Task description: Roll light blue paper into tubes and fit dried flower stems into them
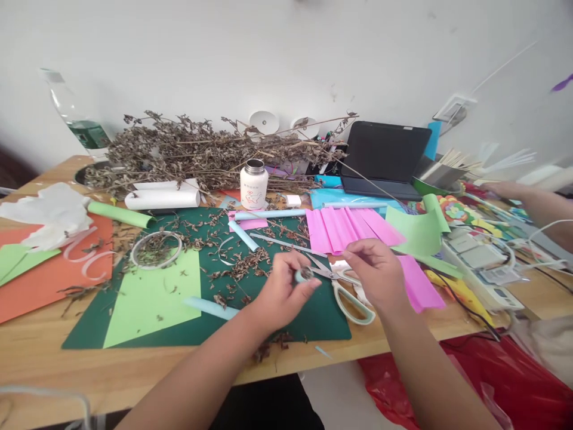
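Observation:
My left hand (283, 292) is closed around a small light-blue rolled paper tube (301, 275) stuffed with dried plant bits, held just above the dark green cutting mat (313, 319). My right hand (375, 273) hovers beside it with fingers curled in a pinch; what it pinches is too small to make out. White-handled scissors (347, 295) lie on the mat between and under both hands. Folded pink paper (347, 228) lies just beyond my right hand. Loose dried leaves (244, 266) are scattered over the mat.
A heap of dried branches (201, 152) fills the back of the wooden table (54, 364). Also here are a white bottle (253, 185), a tape ring (156, 249), green and orange sheets (54, 278), a laptop (382, 158), and another person's arm (532, 200) at the right.

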The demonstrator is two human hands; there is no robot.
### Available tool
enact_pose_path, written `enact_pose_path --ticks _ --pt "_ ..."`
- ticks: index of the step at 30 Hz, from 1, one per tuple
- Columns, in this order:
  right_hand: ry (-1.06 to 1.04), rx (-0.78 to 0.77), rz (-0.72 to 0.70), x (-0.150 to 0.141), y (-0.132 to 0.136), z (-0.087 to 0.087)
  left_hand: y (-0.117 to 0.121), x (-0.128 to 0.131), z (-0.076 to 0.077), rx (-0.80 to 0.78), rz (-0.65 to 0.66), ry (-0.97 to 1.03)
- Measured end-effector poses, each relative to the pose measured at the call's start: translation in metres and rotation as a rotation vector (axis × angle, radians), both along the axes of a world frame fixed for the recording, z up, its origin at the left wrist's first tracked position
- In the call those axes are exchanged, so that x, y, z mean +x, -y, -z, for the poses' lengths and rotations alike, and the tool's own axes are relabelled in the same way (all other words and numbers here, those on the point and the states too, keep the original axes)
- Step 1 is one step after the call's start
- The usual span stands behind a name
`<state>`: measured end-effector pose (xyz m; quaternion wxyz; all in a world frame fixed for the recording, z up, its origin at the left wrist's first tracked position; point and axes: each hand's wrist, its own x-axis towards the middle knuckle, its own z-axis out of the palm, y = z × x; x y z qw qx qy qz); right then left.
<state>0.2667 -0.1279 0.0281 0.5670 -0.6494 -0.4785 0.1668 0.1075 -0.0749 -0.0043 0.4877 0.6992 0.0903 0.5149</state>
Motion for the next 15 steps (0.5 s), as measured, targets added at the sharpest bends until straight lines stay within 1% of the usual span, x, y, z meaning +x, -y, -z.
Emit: enact_pose_path --ticks 2,3,5,7,8,9,11,13,15 --pt "-0.068 0.014 0.046 -0.001 -0.018 0.009 -0.015 -0.016 -0.012 -0.089 -0.108 0.081" --pt "-0.097 0.036 0.042 -0.002 -0.028 0.012 -0.023 -0.026 -0.019 -0.124 -0.137 0.115" --pt "-0.154 0.112 -0.006 -0.006 -0.051 0.013 -0.041 -0.048 -0.033 -0.16 -0.16 0.15" --pt "-0.141 0.174 -0.074 -0.013 -0.073 0.011 -0.057 -0.067 -0.045 -0.212 -0.206 0.171" --pt "-0.084 0.159 -0.102 -0.016 -0.083 0.01 -0.063 -0.074 -0.049 -0.242 -0.223 0.186" --pt "0.025 0.103 -0.117 -0.02 -0.091 0.009 -0.068 -0.08 -0.051 -0.28 -0.225 0.187" --pt "0.316 -0.076 -0.12 -0.026 -0.102 0.008 -0.074 -0.088 -0.052 -0.343 -0.2 0.205" --pt "0.561 -0.226 -0.111 -0.029 -0.106 0.01 -0.076 -0.093 -0.048 -0.392 -0.167 0.234" --pt "0.677 -0.306 -0.126 -0.028 -0.105 0.014 -0.075 -0.096 -0.041 -0.43 -0.152 0.261"
